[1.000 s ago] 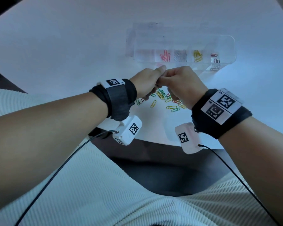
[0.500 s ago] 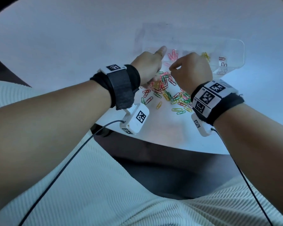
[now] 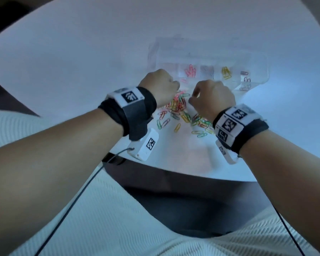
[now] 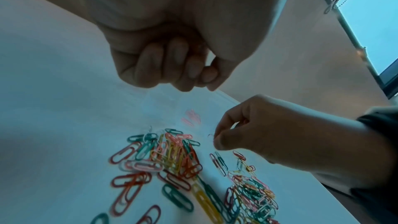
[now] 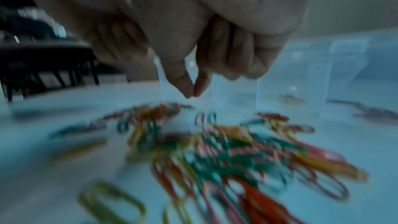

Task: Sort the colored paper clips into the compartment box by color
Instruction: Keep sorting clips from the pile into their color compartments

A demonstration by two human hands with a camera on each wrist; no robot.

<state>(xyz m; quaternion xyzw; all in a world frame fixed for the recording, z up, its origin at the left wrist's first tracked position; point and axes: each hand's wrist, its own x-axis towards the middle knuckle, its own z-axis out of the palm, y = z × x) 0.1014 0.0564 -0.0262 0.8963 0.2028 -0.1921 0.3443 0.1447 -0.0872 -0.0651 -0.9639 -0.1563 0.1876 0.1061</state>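
Note:
A loose pile of coloured paper clips lies on the white table, in front of the clear compartment box. Separate compartments hold pink clips, grey clips, yellow clips and dark purple clips. My left hand hovers over the pile's left side, curled into a fist with nothing visible in it. My right hand pinches a thin pale clip between thumb and forefinger just above the pile.
The round white table stretches wide to the left and behind the box. Its near edge is close below my wrists. A few stray clips lie nearer me. The right wrist view is motion-blurred.
A second ago both hands were joined over the pile. They parted and reached toward the box, left forefinger extended. Now both are back over the pile and the left fingers have curled in.

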